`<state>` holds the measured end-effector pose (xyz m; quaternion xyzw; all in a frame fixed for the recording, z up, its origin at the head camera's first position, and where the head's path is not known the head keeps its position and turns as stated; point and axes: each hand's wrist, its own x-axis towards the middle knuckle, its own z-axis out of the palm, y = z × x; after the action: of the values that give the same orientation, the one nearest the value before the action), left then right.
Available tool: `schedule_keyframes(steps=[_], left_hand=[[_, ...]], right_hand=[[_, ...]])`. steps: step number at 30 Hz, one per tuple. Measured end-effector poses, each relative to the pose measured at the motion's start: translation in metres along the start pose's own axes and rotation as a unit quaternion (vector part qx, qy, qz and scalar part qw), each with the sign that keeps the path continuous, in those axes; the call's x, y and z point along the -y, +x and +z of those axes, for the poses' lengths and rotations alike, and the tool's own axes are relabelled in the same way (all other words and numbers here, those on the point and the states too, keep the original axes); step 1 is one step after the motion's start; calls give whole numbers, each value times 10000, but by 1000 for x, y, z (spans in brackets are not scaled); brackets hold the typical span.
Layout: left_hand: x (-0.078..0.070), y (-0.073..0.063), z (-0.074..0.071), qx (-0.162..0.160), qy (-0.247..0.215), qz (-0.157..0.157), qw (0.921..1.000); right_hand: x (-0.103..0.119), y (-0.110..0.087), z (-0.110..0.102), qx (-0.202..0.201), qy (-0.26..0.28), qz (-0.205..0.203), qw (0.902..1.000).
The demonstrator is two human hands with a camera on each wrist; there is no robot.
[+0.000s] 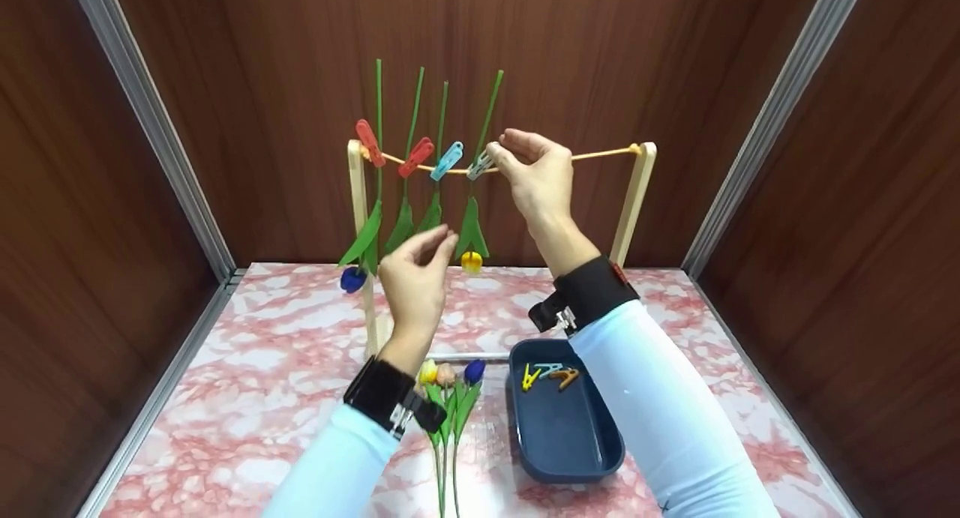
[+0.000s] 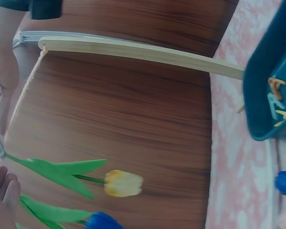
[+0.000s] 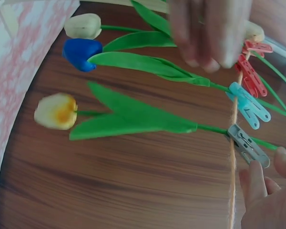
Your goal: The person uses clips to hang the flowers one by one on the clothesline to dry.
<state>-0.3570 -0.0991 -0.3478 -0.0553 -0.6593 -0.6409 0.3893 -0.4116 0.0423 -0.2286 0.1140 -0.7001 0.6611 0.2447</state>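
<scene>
A grey clothespin [image 3: 248,145] sits on the cord [image 3: 232,191] with a yellow-white tulip [image 3: 56,111] hanging head down from it. The thumb and forefinger of my right hand [image 1: 544,177] are at the clothespin's handle end. My left hand [image 1: 416,282] is raised in front of the hanging leaves, left of that tulip, its fingers loosely bent with nothing in them. Farther left, a light-blue clothespin [image 1: 448,161] and two red ones, including this red clothespin [image 1: 416,157], hold more upside-down tulips, such as a blue tulip [image 1: 352,279].
Wooden posts [image 1: 634,203] carry the cord at each end. On the marbled table [image 1: 262,398] stands a dark blue bin [image 1: 566,428] with a yellow clothespin [image 1: 530,377], a light-blue one and a brown one. Several tulips [image 1: 446,413] lie left of it. Brown panels enclose the space.
</scene>
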Motion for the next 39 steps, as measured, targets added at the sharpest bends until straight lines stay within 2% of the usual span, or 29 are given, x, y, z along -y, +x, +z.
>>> schedule_keyframes(steps=[3, 6, 9, 13, 17, 21, 24, 28, 32, 36, 39], left_hand=[[10, -11, -11, 75, -16, -96, 9999], [18, -19, -22, 202, 51, -146, 9997], [22, -23, -31, 358, 116, -155, 9992], [25, -26, -39, 646, 89, -97, 9978], [26, -29, -46, 931, 126, 71, 9956], [30, -36, -57, 1164, 307, 236, 9924], [35, -44, -66, 1292, 418, 263, 9904], [45, -52, -75, 1236, 520, 184, 9908], [56, -60, -80, 1212, 607, 148, 9907], [68, -73, -84, 1297, 598, -33, 9897], [78, -83, -86, 1416, 534, -236, 9882]], right_hand=[[1, -2, -4, -109, -105, -56, 9999], [1, -6, -11, -258, 34, -258, 9993], [-4, -13, -22, -462, 108, -680, 9966], [-22, -26, -43, -643, -82, -1387, 9882], [-45, -47, -68, -420, -296, -1777, 9827], [-73, -82, -93, 19, -838, -1965, 9769], [-100, -111, -110, 159, -1271, -1865, 9741], [-135, -139, -128, 195, -1351, -1220, 9831], [-157, -155, -139, 270, -1275, -777, 9884], [-171, -166, -150, 436, -1538, -614, 9852], [-180, -172, -157, 736, -1842, -385, 9794]])
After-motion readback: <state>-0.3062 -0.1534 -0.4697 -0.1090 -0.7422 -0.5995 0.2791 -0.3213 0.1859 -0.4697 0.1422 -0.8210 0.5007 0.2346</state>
